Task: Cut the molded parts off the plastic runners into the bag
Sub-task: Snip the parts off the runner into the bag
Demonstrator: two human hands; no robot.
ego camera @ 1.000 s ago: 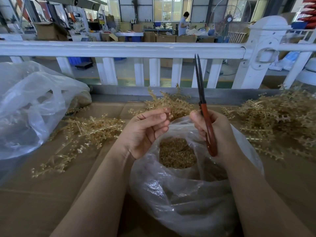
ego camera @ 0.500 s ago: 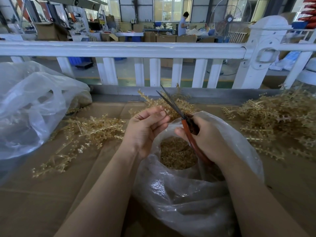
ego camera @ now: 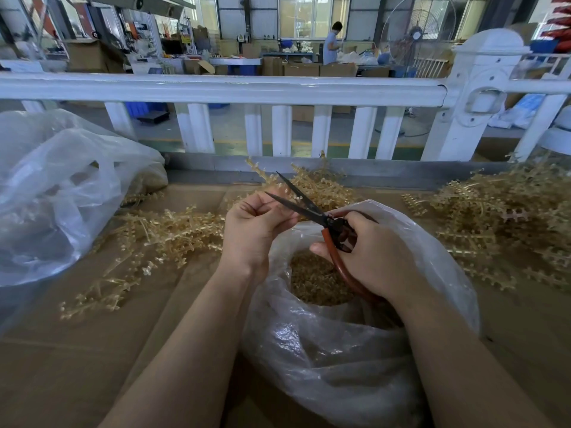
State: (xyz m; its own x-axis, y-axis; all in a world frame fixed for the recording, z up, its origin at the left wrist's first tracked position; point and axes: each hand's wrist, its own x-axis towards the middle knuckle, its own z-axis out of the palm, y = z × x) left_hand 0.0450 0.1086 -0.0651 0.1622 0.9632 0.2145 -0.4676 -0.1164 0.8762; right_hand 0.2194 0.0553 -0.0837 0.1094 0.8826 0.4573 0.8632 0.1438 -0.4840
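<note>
cardboard-covered worktop point(ego camera: 77, 366), open clear bag point(ego camera: 340, 350) of cut parts beneath the hands, runner piles left point(ego camera: 160, 233), beyond point(ego camera: 315, 186) and right point(ego camera: 500, 223), another bag point(ego camera: 55, 196) far left

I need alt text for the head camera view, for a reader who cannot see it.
A right hand holds open scissors toward a small plastic piece pinched in the left hand, above a clear bag of cut parts, with runners piled around.

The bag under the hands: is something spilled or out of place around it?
Nothing stands out. The bag stands open below the scissors, cut parts lie inside it, and the runners lie in piles beside it.
</note>
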